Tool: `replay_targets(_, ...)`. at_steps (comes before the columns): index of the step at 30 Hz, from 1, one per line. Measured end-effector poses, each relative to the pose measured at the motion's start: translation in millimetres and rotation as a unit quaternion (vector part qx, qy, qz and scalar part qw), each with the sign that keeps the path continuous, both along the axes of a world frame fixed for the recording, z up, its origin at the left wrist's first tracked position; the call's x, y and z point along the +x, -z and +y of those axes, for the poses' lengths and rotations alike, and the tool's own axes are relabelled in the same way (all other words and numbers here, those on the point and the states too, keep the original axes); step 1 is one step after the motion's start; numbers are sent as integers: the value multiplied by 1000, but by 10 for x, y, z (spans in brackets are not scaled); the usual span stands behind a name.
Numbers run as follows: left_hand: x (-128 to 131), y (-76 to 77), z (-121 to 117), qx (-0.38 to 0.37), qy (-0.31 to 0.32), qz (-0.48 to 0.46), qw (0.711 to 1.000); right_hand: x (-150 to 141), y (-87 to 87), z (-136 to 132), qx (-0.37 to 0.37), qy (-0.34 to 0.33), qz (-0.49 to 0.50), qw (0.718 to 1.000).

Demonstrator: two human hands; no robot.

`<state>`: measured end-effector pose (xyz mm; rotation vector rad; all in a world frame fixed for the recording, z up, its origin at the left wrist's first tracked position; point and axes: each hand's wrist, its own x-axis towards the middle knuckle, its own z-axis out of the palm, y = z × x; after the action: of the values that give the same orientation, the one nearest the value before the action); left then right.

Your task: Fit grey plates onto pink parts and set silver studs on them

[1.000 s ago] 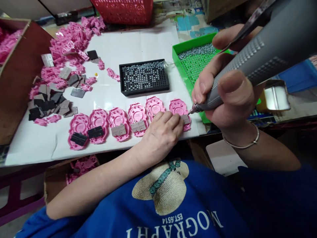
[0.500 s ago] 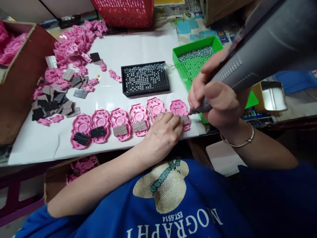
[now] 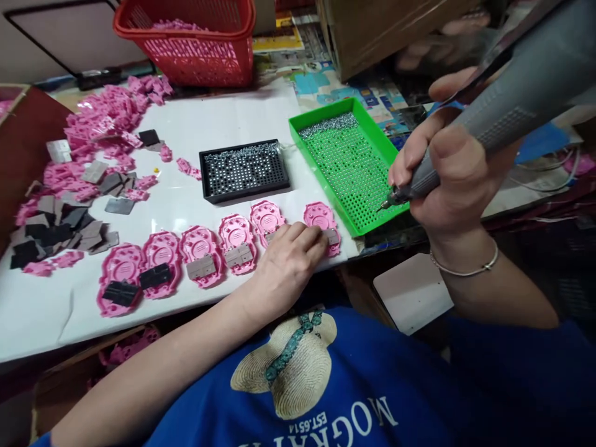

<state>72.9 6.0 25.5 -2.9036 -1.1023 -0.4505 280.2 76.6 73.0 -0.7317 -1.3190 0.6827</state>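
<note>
A grey electric screwdriver point(image 3: 512, 115) is gripped in my right hand point(image 3: 454, 167). Its bit points down over the near part of the green perforated tray point(image 3: 321, 177), where screws are heaped at the far end. My left hand point(image 3: 288, 257) rests on the table with curled fingers, holding the rightmost pink plastic casing point(image 3: 319, 214) by its grey plate point(image 3: 331, 236). A neighbouring pink casing point(image 3: 267, 216) is partly covered by that hand. Further left, several more casings form a row, with grey or black plates point(image 3: 156, 276) lying on their lower halves.
A black perforated tray point(image 3: 246, 186) with screws sits behind the row. Pink parts point(image 3: 107, 118) and loose grey and black plates point(image 3: 74, 226) are piled at left. A red basket point(image 3: 195, 59) and a cardboard box point(image 3: 372, 31) stand at the back.
My right hand has lifted the screwdriver off the rightmost casing and carried it over the green tray. My left hand stays at that casing. The whole view has shifted.
</note>
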Motion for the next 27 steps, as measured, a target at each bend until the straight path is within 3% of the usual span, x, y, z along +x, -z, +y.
replay_targets(5, 0, -14, -9, -9, -8, -5, 1000, 102, 169, 63, 46, -12, 16, 999)
replay_targets(16, 0, 12, -14, 6, -8, -24, 1000, 139, 325, 157, 47, 0, 6, 999)
replay_targets(21, 18, 66, -23, -11, -20, -44, 999, 105, 227, 98, 40, -13, 6, 999)
replay_targets(27, 41, 255, -41, 31, -65, -95, 993, -63, -26, 24, 86, 27, 52, 995)
